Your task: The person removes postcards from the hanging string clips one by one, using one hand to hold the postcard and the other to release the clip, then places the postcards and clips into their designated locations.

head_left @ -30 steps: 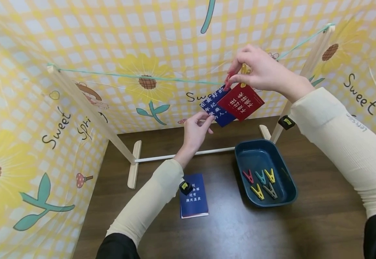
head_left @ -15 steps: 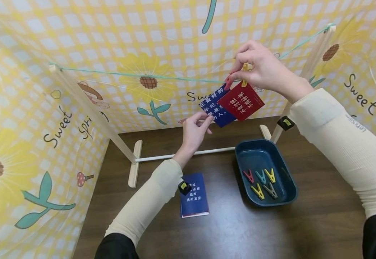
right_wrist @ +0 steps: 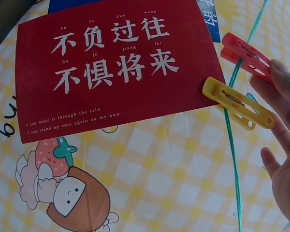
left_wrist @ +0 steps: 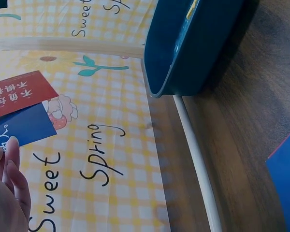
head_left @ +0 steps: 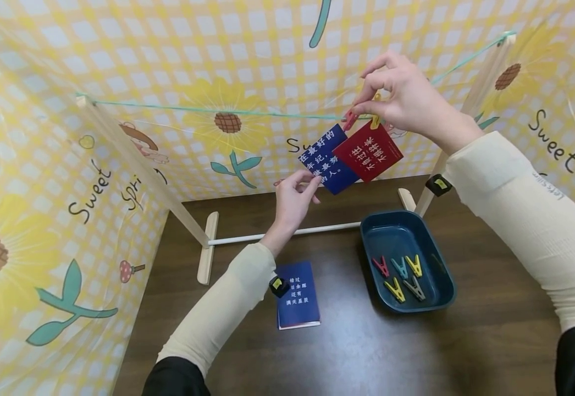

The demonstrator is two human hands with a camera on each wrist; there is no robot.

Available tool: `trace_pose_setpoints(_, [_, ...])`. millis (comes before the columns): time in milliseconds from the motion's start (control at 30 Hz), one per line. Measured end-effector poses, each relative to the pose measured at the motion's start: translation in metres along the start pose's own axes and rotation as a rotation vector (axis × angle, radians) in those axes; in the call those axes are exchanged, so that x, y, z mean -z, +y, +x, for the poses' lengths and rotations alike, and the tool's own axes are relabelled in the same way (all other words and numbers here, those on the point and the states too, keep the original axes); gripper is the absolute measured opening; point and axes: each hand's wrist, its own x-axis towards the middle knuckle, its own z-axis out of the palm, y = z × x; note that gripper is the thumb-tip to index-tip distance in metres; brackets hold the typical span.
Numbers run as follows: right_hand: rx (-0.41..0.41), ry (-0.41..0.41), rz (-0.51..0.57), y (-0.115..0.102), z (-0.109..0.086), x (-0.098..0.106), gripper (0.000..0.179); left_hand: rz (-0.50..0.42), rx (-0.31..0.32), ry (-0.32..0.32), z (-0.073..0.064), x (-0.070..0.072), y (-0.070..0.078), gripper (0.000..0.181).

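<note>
My left hand [head_left: 293, 201] pinches the lower left edge of a blue card [head_left: 323, 157] with white writing. The card is tilted, and a red card [head_left: 369, 151] overlaps its right part. A yellow clothespin [right_wrist: 237, 104] fastens the red card by its corner to the green string [right_wrist: 233, 159]. My right hand [head_left: 403, 96] pinches the handle end of a red clothespin [right_wrist: 246, 57], whose jaws lie across the string. The blue card's top corner is close beside these jaws; whether they grip it I cannot tell.
A dark blue basin [head_left: 391, 223] on the brown floor holds several clothespins. In front of the white rod [head_left: 238, 240] lies a stack of blue cards [head_left: 297, 313]. Wooden posts [head_left: 139, 170] hold the string at both ends, before a yellow checked cloth [head_left: 248, 49].
The right hand has risen slightly with the red clothespin. The blue card has shifted a little left with the left hand, and more of its top corner shows beside the clothespin.
</note>
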Motion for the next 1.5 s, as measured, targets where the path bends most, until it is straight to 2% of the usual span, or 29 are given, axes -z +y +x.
trace_pose_setpoints(267, [0.03,0.044,-0.005,0.002,0.0,-0.002,0.01,0.011,0.012,0.016,-0.002,0.006,-0.004,0.015])
trace_pose_setpoints(633, [0.031,0.118,0.008,0.0,-0.006,-0.004,0.015,0.036,0.017,0.033,-0.006,0.018,-0.01,0.014])
trace_pose_setpoints(867, [0.081,0.168,0.003,-0.003,-0.008,-0.005,0.011,0.025,0.02,0.052,-0.009,0.024,-0.013,0.013])
trace_pose_setpoints(1033, [0.102,0.167,-0.012,-0.007,-0.014,-0.005,0.011,0.035,0.023,0.052,-0.011,0.028,-0.015,0.012])
trace_pose_setpoints(1500, [0.08,0.115,-0.029,-0.017,-0.035,-0.007,0.011,0.069,0.012,0.055,-0.024,0.041,-0.013,0.013])
